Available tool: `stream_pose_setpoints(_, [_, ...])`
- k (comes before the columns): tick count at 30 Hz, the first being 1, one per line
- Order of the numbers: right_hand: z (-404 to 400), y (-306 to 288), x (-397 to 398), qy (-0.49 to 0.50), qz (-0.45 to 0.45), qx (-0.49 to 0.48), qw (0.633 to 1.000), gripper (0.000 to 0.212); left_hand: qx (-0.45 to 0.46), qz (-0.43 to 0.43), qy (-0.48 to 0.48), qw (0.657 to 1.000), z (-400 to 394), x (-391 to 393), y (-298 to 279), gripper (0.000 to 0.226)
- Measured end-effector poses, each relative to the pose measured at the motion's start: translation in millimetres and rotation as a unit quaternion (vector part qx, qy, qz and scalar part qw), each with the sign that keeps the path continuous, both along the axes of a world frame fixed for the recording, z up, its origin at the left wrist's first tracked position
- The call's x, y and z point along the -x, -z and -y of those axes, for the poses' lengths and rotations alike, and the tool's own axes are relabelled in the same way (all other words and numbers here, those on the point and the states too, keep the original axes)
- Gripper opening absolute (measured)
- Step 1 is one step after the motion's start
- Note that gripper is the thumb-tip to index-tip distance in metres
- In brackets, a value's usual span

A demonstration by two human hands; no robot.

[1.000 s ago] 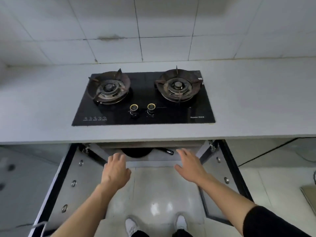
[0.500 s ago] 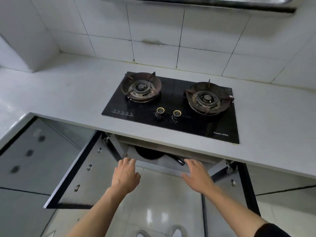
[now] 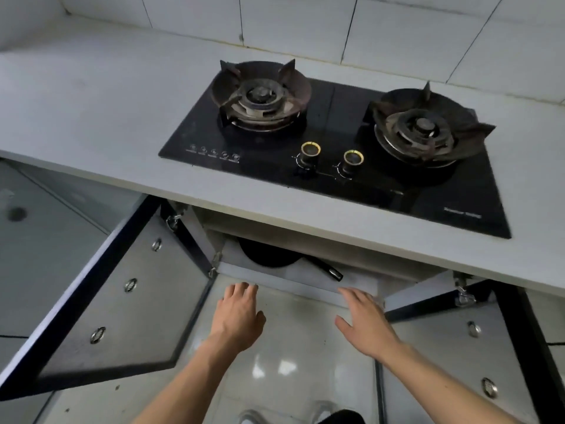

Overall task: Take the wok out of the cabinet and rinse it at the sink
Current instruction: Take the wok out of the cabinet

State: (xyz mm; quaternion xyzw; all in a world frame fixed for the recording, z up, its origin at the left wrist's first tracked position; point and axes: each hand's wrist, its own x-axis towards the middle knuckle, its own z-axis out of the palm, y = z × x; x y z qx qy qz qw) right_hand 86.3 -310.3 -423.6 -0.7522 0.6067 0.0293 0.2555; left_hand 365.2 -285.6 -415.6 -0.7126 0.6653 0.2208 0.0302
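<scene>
Both hands empty, fingers relaxed and straight: left hand, right hand. Wok sat in cabinet just beyond fingertips, untouched.

You see a black two-burner gas hob set into the grey countertop | two gold-ringed knobs at its front | white wall tiles behind | glossy floor below.

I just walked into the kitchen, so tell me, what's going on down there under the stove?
A person stands at the open cabinet under the gas hob, both doors swung wide. The left hand and right hand reach toward the shelf edge, fingers relaxed, holding nothing. The black wok sits on the shelf inside, its handle pointing toward the right hand. It has not been touched yet.
</scene>
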Motion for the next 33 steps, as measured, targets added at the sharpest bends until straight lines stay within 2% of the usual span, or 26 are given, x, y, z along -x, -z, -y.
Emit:
stream_pose_setpoints(5, [19,112,-6,0.049,0.042,0.007,0.998,0.061,0.022,-0.005,-0.011,1.0,21,1,115,0.061])
stream_pose_setpoints(12, [50,278,-14,0.038,0.041,0.032,0.998,0.064,0.065,-0.049,-0.009,0.997,45,18,287,0.064])
stream_pose_setpoints(19, [115,387,-28,0.046,0.085,0.108,0.99,0.063,0.134,-0.053,-0.003,0.99,92,6,409,0.061])
stream_pose_setpoints(23, [134,431,-27,-0.012,0.076,0.14,0.987,0.066,0.164,-0.022,0.022,0.986,124,9,450,0.059])
stream_pose_setpoints(27, [144,438,-10,0.031,0.072,0.133,0.988,0.069,0.149,-0.035,-0.003,0.988,142,26,461,0.059])
stream_pose_setpoints(33, [156,443,8,0.055,0.037,0.11,0.992,0.069,0.154,0.006,0.054,0.987,161,35,465,0.072])
